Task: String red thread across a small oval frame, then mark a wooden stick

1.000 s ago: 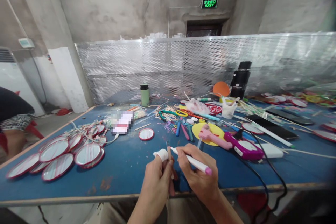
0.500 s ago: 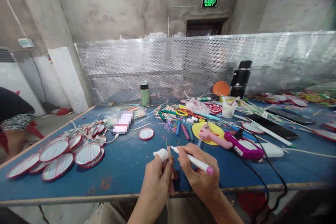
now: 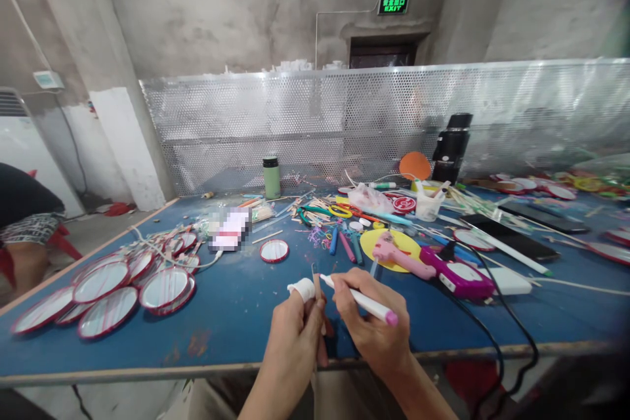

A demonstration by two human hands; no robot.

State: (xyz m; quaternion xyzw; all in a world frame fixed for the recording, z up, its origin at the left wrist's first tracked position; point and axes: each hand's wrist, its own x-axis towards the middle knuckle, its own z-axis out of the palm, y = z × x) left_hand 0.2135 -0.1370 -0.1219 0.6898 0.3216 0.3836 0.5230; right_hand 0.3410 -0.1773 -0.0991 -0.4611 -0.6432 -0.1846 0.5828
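Note:
My left hand (image 3: 295,335), with a white bandage wrapped round one fingertip, pinches a thin wooden stick (image 3: 316,283) held upright over the near edge of the blue table (image 3: 236,315). Close beside it, my right hand (image 3: 371,325) grips a white marker with a pink end (image 3: 361,302). The marker's tip touches the stick near its top. Both hands hover just above the table's front edge.
Several round red-rimmed discs (image 3: 165,289) lie at the left, one alone (image 3: 274,251) farther back. Pink and purple glue guns (image 3: 428,269) with black cords sit to the right, amid pens, scissors and sticks. A green bottle (image 3: 271,177) stands before the perforated metal screen. A person sits at far left (image 3: 22,223).

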